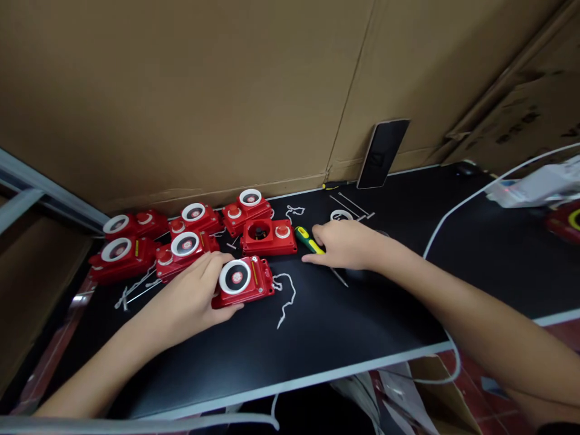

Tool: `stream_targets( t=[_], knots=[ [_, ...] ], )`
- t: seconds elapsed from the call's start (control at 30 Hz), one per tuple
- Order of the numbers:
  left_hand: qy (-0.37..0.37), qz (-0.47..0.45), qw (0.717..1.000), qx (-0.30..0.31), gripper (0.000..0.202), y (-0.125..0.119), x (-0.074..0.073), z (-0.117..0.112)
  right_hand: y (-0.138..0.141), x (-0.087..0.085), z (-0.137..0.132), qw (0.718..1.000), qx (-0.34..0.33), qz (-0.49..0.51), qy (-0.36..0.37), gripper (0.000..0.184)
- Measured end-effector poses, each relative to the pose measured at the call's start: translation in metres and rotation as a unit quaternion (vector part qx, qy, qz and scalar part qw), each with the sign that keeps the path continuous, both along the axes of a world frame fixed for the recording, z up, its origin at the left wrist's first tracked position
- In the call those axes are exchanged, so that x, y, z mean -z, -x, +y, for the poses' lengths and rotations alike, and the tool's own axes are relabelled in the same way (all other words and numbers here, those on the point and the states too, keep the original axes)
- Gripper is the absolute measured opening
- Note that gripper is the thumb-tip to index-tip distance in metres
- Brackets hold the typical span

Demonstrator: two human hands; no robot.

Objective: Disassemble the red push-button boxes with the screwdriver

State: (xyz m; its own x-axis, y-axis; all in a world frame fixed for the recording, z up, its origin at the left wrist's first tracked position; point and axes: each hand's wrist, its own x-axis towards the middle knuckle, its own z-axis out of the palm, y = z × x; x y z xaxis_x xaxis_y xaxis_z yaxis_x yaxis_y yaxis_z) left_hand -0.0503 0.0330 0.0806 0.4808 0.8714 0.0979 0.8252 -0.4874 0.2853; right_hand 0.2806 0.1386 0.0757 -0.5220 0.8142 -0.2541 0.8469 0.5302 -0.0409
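Across a black desk (335,338), left grip (197,290) clasps red, white-ringed plastic box (244,284); right grip (344,244), two o'clock, pinches green-and-yellow screwdriver (310,240); a slip could scratch plastic.

Bare left forearm (113,362), slim and tapering, bare left grip (199,293) — bare right forearm (457,308), likewise slim; bare right grip (343,243)

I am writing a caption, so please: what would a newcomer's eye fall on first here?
Probably the red units, clustered mostly left of centre on the black table, one of them gripped by the left hand. Then the green-and-yellow screwdriver near the middle, touching the right hand. Behind, a dark slab leans against the cardboard.
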Motion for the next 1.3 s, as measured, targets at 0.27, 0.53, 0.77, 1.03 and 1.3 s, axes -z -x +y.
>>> stream_targets(
  t=[0.27, 0.53, 0.77, 1.03, 1.3],
  knots=[
    [-0.079, -0.082, 0.994, -0.004, 0.062, 0.004, 0.027, -0.002, -0.028, -0.003, 0.014, 0.963, 0.06, 0.25, 0.077, 0.033],
    [-0.18, -0.173, 0.968, -0.041, 0.071, -0.003, 0.051, -0.002, -0.016, 0.0, 0.002, 0.652, 0.048, 0.719, 0.236, 0.031],
    [-0.169, -0.173, 0.969, -0.042, 0.076, -0.002, 0.053, -0.002, -0.003, 0.009, -0.004, 0.646, 0.055, 0.735, 0.2, 0.036],
    [-0.146, -0.182, 0.969, -0.078, 0.068, -0.001, 0.053, -0.001, 0.001, 0.011, -0.005, 0.653, 0.059, 0.724, 0.216, 0.037],
    [-0.151, -0.169, 0.972, -0.068, 0.068, 0.0, 0.05, 0.002, 0.001, 0.014, -0.004, 0.65, 0.052, 0.728, 0.212, 0.04]
  ],
)
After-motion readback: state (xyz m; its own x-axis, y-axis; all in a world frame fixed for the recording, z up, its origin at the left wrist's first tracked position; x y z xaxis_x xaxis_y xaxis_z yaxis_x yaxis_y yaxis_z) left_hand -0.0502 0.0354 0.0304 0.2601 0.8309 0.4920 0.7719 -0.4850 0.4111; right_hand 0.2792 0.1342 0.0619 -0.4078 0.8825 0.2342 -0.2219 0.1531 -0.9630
